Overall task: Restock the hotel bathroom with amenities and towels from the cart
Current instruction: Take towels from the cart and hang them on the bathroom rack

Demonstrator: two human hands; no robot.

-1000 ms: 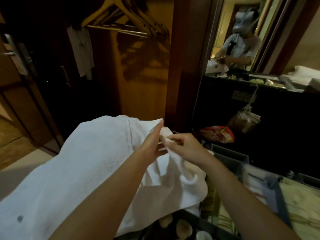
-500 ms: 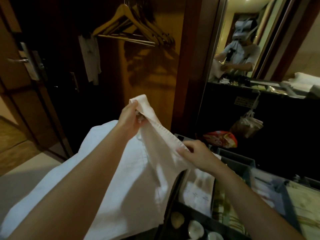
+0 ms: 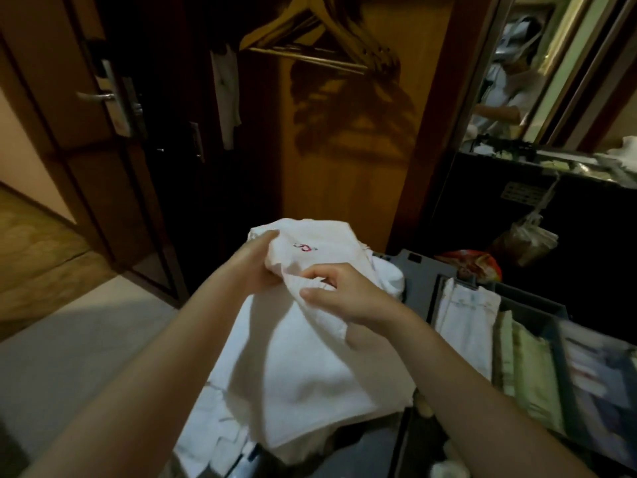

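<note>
Towel first: my white terry cloth with a small red embroidered mark (image 3: 303,305), stretched between my hands half a second ago, is now bunched over the grey compartmented cart (image 3: 418,277), long axis running from me toward the wardrobe; folding underway. Left hand (image 3: 256,262) and right hand (image 3: 339,293) both pinch its upper edge

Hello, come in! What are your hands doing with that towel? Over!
Left hand and right hand both gripping white towel, bunched above cart. Small red mark faces up. Nothing in the way.
</note>
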